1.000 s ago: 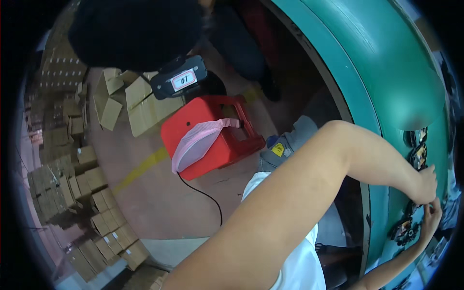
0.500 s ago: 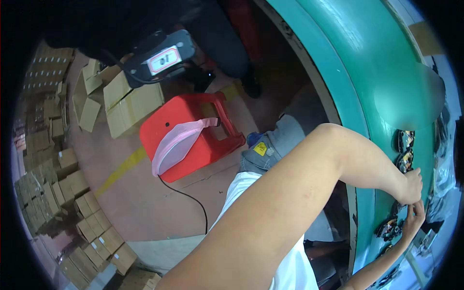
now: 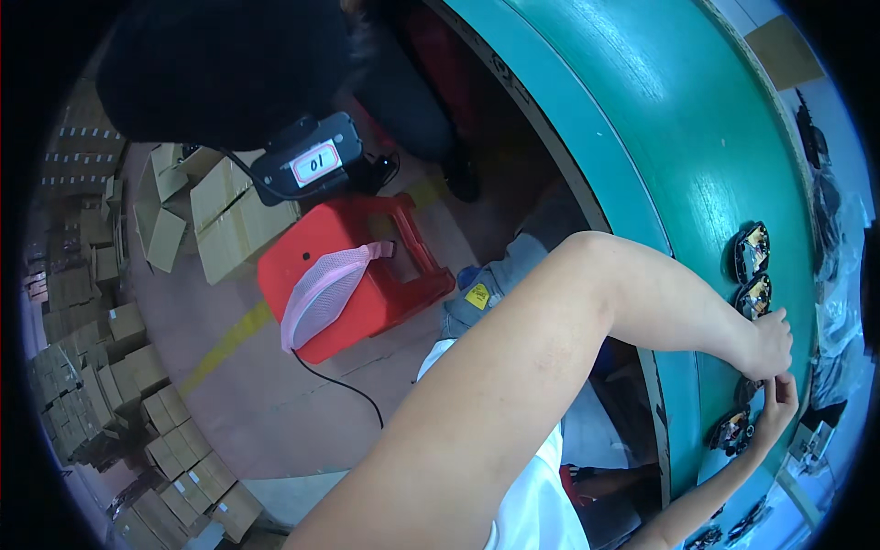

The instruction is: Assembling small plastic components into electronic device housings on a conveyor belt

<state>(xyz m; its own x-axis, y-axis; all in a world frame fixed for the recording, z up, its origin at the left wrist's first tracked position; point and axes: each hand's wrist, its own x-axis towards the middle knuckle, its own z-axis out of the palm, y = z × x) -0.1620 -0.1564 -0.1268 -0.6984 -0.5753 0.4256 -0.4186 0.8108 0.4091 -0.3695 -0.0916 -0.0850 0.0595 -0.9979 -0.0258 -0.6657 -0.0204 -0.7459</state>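
My left arm crosses from the lower left with its elbow bent. My left hand [image 3: 770, 346] is closed, its fingers curled over the green table [image 3: 642, 110]. Just below, my right hand [image 3: 777, 405] meets it with bent fingertips. Between the hands shows a dark lens of a pair of sunglasses [image 3: 750, 390]; the rest of it is hidden by my fingers. Another dark pair of sunglasses [image 3: 731, 431] lies beside my right hand. Beyond my left hand lie two more pairs, sunglasses with shiny amber reflections [image 3: 753, 252] and a partly covered pair [image 3: 753, 296].
A red stool [image 3: 403, 284] with a pink mesh pouch [image 3: 325, 293] stands on the floor. Beside it a person in dark clothes [image 3: 220, 73] has a black device [image 3: 316, 165]. Cardboard boxes [image 3: 174, 399] are stacked at left. Clear plastic bags [image 3: 839, 312] lie past the table's far edge.
The view has shifted slightly. My hands remain together at the same sunglasses. The black device has come lower, closer to the stool. A blurred round patch over the table is gone.
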